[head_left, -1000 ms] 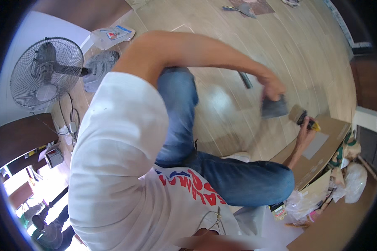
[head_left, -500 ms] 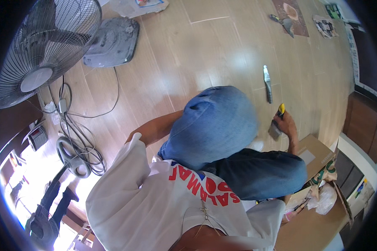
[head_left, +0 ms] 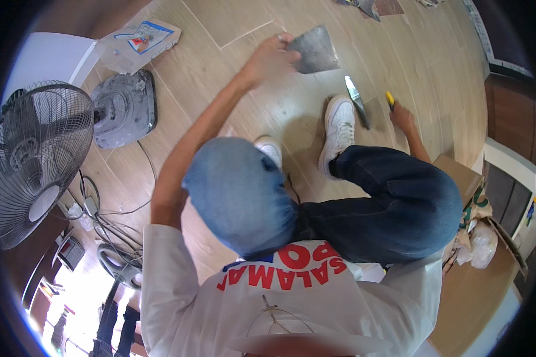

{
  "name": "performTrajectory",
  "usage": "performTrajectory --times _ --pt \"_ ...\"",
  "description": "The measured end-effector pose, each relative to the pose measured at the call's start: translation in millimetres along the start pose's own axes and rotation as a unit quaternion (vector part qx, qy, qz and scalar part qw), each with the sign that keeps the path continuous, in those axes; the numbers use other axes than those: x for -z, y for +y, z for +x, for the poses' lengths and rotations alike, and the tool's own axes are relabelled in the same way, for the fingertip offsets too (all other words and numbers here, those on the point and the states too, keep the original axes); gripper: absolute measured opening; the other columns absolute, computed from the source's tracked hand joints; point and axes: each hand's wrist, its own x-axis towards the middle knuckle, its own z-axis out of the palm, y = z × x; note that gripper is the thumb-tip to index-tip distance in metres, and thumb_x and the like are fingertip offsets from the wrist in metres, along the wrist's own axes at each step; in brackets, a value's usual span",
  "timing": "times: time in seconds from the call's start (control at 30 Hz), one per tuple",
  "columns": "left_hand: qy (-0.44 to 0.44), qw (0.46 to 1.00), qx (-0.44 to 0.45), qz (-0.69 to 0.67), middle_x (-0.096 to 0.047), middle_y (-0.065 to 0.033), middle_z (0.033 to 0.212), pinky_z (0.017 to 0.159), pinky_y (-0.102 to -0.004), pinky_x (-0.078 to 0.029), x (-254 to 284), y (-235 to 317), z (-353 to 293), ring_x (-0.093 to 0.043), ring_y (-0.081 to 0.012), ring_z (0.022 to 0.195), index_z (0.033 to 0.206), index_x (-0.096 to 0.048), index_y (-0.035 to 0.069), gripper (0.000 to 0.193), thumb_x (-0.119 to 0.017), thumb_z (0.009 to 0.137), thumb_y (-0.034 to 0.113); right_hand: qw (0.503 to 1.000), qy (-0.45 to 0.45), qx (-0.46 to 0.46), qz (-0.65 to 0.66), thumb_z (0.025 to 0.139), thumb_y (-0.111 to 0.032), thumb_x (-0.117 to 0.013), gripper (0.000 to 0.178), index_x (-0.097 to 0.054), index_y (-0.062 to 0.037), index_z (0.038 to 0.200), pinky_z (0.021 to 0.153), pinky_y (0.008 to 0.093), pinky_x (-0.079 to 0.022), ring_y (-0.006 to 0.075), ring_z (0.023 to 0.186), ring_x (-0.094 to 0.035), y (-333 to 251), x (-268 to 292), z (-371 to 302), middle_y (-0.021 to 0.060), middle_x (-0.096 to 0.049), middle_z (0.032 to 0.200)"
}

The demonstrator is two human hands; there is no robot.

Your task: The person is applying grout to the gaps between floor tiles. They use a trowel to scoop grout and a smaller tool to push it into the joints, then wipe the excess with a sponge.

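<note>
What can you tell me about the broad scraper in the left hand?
The broad scraper shows a flat, four-sided grey blade, metal by its look, with smudged patches. The left hand grips its left end, hiding any handle. It extends rightward from the hand, over the wood-look floor; whether they touch cannot be told.

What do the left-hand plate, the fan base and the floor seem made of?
Plate in the left hand: likely metal, dull grey; thin, mottled, faint sheen.
Fan base: probably plastic, grey; smooth rounded corners under pale smears.
Floor: wood-look planks, satin; grain and soft reflections show, but can't tell wood, laminate or tile.
</note>
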Motion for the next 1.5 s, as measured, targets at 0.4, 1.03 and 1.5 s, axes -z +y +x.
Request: performTrajectory --times 0.4,1.03,1.5 --pt "0.024 0.996 0.034 0.081 -0.064 -0.0128 0.114 0.090 -0.0332 -0.058 26 94 65 -0.066 -0.0194 0.100 0.125 -0.055 -0.002 0.028 -0.062 0.101 0.010 0.971 -0.101 0.214 0.026 0.088 -0.031 -0.074 0.049 -0.060 -0.0047 0.128 0.090 0.0424 -0.056 0.0318 0.099 -0.072 54 -4 128 0.0181 -0.072 0.116" --pt "0.199 0.917 -0.149 0.314 -0.058 -0.0194 0.128 0.093 -0.0447 -0.055 -106 -51 316 -0.063 -0.0353 0.113 0.125 -0.058 0.002 0.040 -0.071 0.088 0.012 0.492 0.198 -0.081 0.844 0.108 -0.041 -0.055 0.053 -0.052 0.0077 0.128 0.085 0.0399 -0.060 0.0308 0.097 -0.074 -76 52 127 0.0195 -0.068 0.113" --pt "0.122 0.814 -0.070 0.563 -0.056 -0.0143 0.133 0.108 -0.0518 -0.043 -90 -60 398 -0.049 -0.0335 0.134 0.134 -0.059 0.011 0.049 -0.074 0.090 0.028 0.672 0.116 -0.072 0.728 0.109 -0.040 -0.052 0.056 -0.053 0.0109 0.134 0.085 0.0393 -0.057 0.0271 0.092 -0.072 -71 39 75 0.0214 -0.069 0.113"
